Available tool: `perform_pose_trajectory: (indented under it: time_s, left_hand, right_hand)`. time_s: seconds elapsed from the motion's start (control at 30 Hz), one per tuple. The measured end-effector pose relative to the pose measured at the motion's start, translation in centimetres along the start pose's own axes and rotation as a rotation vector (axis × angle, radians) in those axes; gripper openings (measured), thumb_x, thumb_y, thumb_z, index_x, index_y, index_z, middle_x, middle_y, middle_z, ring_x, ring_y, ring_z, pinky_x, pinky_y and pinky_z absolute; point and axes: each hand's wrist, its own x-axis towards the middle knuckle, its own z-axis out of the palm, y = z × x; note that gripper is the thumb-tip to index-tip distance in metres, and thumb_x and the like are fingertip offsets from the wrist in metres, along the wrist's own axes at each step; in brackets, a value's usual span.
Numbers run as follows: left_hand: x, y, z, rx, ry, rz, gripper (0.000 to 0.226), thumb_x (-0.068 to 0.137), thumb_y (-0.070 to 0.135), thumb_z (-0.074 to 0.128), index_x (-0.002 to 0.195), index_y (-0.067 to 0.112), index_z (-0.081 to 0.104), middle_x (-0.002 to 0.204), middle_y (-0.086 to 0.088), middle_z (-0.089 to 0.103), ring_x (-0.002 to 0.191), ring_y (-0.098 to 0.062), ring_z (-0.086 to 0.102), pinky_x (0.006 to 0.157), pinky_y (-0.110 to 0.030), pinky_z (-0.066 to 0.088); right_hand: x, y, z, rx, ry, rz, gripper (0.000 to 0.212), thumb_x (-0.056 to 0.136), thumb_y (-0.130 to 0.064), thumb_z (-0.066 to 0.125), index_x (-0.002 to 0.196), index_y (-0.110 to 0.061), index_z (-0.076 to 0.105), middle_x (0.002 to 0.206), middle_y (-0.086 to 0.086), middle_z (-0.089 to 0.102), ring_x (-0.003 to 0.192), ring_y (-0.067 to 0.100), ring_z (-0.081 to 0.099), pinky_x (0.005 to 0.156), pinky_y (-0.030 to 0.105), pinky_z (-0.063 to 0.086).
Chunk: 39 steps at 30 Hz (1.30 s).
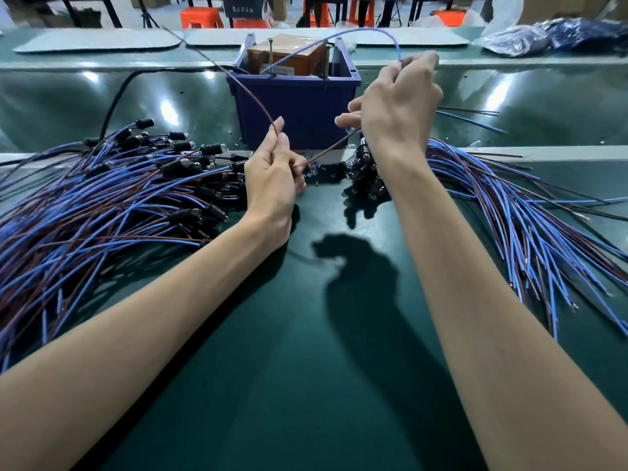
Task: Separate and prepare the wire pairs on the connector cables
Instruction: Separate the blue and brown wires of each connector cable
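Item: one cable of two wires, taken up in front of the bin (pixel 295 107). Brown wire (pixel 251 93): pinched between the thumb and curled fingers of my left hand (pixel 272 178), just in front of the bin's left corner. From the pinch one run rose leftward past the bin's left wall, and the other ran toward my right hand (pixel 397 110). Blue wire (pixel 370 30): held in the curled fingertips of my right hand beside the bin's right rim, arching back over the bin and the box (pixel 289 56) inside it. Connector of this cable: hidden under my right hand, so I could not tell how it sat. Stock: one pile (pixel 102 205) of like cables left of the bin, connectors toward it. A second pile (pixel 509 205) lay right of the bin, its connectors bunched near the front right corner. Both lay on the green mat (pixel 306 334). Handling, as I judged it: light and limp, bending freely into a soft curve, so little force was wanted. The insulation looked smooth and likely to slide through a loose pinch. Best hold: each wire close to the connector, one per hand, drawn apart evenly. A pull at the far tips would probably only whip the wire about. Risk: strain where the wires enter the connector, and the connectors' clear tips seemed fragile.
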Motion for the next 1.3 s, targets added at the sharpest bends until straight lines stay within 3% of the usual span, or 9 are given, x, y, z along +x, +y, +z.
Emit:
perform_pose_trajectory:
  time_s: [0.13, 0.23, 0.33, 0.5, 0.63, 0.8, 0.97, 1.1, 1.3]
  left_hand:
    - [0.3, -0.1, -0.1, -0.008, 0.048, -0.026, 0.035, 0.102, 0.005, 0.035, 0.131, 0.017, 0.050, 0.071, 0.016, 0.061, 0.043, 0.000, 0.035, 0.041, -0.013, 0.030]
    - [0.2, -0.2, -0.2, 0.035, 0.024, -0.013, 0.038, 0.102, 0.007, 0.037, 0.136, 0.019, 0.048, 0.053, 0.015, 0.039, 0.046, 0.000, 0.038, 0.042, -0.013, 0.031]
    - [0.2, -0.3, -0.2, 0.067, 0.021, -0.007, 0.037, 0.102, 0.008, 0.037, 0.135, 0.020, 0.049, 0.049, 0.016, 0.034, 0.046, 0.000, 0.037, 0.042, -0.013, 0.031]
    - [0.6, -0.4, -0.2, 0.053, 0.044, -0.064, 0.037, 0.100, 0.003, 0.035, 0.132, 0.011, 0.050, 0.045, 0.015, 0.037, 0.039, -0.001, 0.033, 0.038, -0.015, 0.028]
    - [0.5, -0.3, -0.1, 0.068, 0.021, -0.087, 0.036, 0.099, 0.001, 0.032, 0.129, 0.008, 0.050, 0.040, 0.014, 0.035, 0.036, -0.002, 0.029, 0.038, -0.016, 0.026]
    - [0.3, -0.1, 0.1, 0.080, -0.005, -0.107, 0.032, 0.099, 0.000, 0.032, 0.122, 0.007, 0.053, 0.042, 0.012, 0.035, 0.037, -0.003, 0.029, 0.037, -0.016, 0.025]
    - [0.3, 0.0, 0.2, 0.129, -0.030, -0.128, 0.029, 0.099, 0.000, 0.032, 0.114, 0.008, 0.056, 0.039, 0.009, 0.037, 0.034, -0.004, 0.027, 0.036, -0.015, 0.025]
    - [0.2, -0.1, 0.3, 0.154, -0.063, -0.134, 0.027, 0.098, -0.001, 0.033, 0.109, 0.005, 0.057, 0.037, 0.010, 0.038, 0.031, -0.003, 0.027, 0.036, -0.014, 0.023]
    - [0.1, -0.1, 0.3, 0.178, -0.093, -0.137, 0.030, 0.098, -0.001, 0.032, 0.117, -0.003, 0.055, 0.035, 0.008, 0.036, 0.031, -0.003, 0.024, 0.036, -0.014, 0.020]
  right_hand:
    - [0.5, 0.1, -0.4, 0.073, 0.056, 0.041, 0.006, 0.100, -0.009, 0.027, 0.097, -0.008, 0.033, 0.095, 0.019, 0.065, 0.047, 0.016, 0.067, 0.052, 0.034, 0.055]
    - [0.8, 0.2, -0.7, 0.101, 0.077, 0.077, 0.005, 0.099, -0.010, 0.028, 0.095, -0.009, 0.032, 0.100, 0.021, 0.065, 0.050, 0.018, 0.069, 0.058, 0.038, 0.057]
    - [1.1, 0.5, -0.8, 0.091, 0.042, 0.119, 0.007, 0.099, -0.011, 0.029, 0.096, -0.008, 0.035, 0.089, 0.019, 0.066, 0.047, 0.018, 0.068, 0.061, 0.040, 0.058]
    - [1.0, 0.7, -0.8, -0.011, -0.108, 0.090, 0.012, 0.096, -0.008, 0.033, 0.090, -0.008, 0.042, 0.068, 0.012, 0.067, 0.043, 0.017, 0.065, 0.052, 0.030, 0.056]
    - [0.9, 0.6, -0.9, -0.013, -0.227, 0.050, 0.014, 0.095, -0.006, 0.034, 0.093, -0.009, 0.047, 0.059, 0.007, 0.063, 0.038, 0.015, 0.061, 0.052, 0.032, 0.057]
    - [0.9, 0.5, -1.0, -0.032, -0.261, 0.039, 0.025, 0.088, 0.001, 0.030, 0.091, -0.011, 0.051, 0.061, 0.008, 0.064, 0.036, 0.013, 0.059, 0.041, 0.023, 0.049]
    - [0.9, 0.5, -1.4, -0.148, -0.439, 0.138, 0.027, 0.081, 0.002, 0.033, 0.083, -0.009, 0.058, 0.064, 0.008, 0.067, 0.038, 0.009, 0.060, 0.039, 0.014, 0.041]
    - [0.9, 0.6, -1.5, -0.287, -0.535, 0.066, 0.022, 0.089, -0.007, 0.047, 0.077, -0.013, 0.064, 0.066, 0.002, 0.065, 0.033, 0.001, 0.049, 0.036, 0.011, 0.034]
    - [0.7, 0.6, -1.3, -0.332, -0.617, -0.069, 0.016, 0.098, -0.022, 0.052, 0.094, -0.017, 0.067, 0.059, -0.004, 0.059, 0.031, 0.000, 0.040, 0.041, 0.009, 0.035]
